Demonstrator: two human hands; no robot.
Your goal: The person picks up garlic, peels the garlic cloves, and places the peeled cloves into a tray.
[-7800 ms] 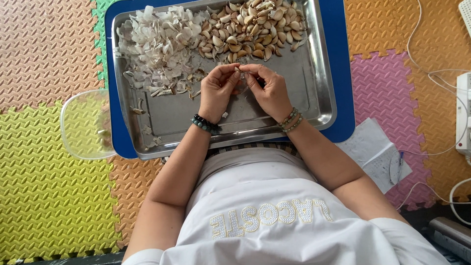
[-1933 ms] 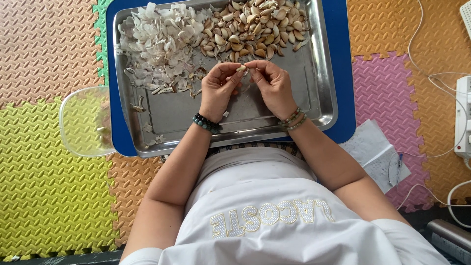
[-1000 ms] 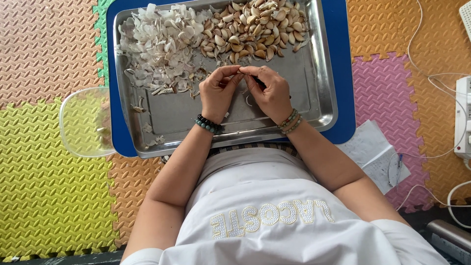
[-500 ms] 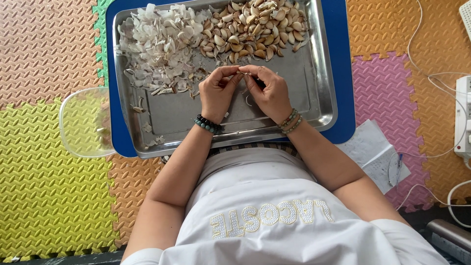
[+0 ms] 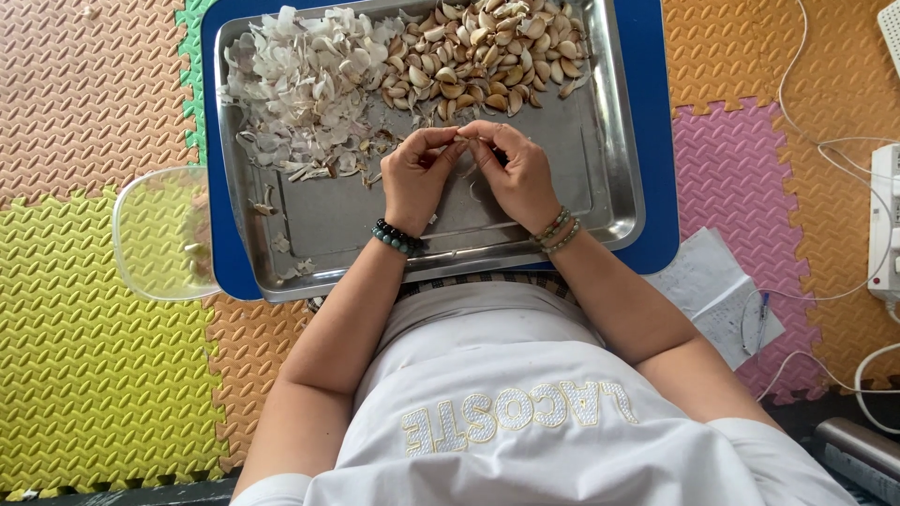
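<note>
Over a steel tray (image 5: 609, 187), my left hand (image 5: 417, 178) and my right hand (image 5: 518, 176) meet fingertip to fingertip. Together they pinch one small garlic clove (image 5: 465, 140) between thumbs and forefingers. A heap of unpeeled garlic cloves (image 5: 487, 52) lies at the tray's far right. A pile of white papery skins (image 5: 300, 80) fills its far left. Each wrist wears a bead bracelet.
The tray rests on a blue board (image 5: 656, 141) above coloured foam floor mats. A clear plastic bowl (image 5: 159, 234) holding a few peeled cloves sits left of the tray. Papers and a pen (image 5: 722, 300) lie to the right, with white cables and a power strip (image 5: 886, 225) beyond.
Both hands have stayed over the middle of the tray, with the fingers shifting slightly around the clove. The heaps look the same.
</note>
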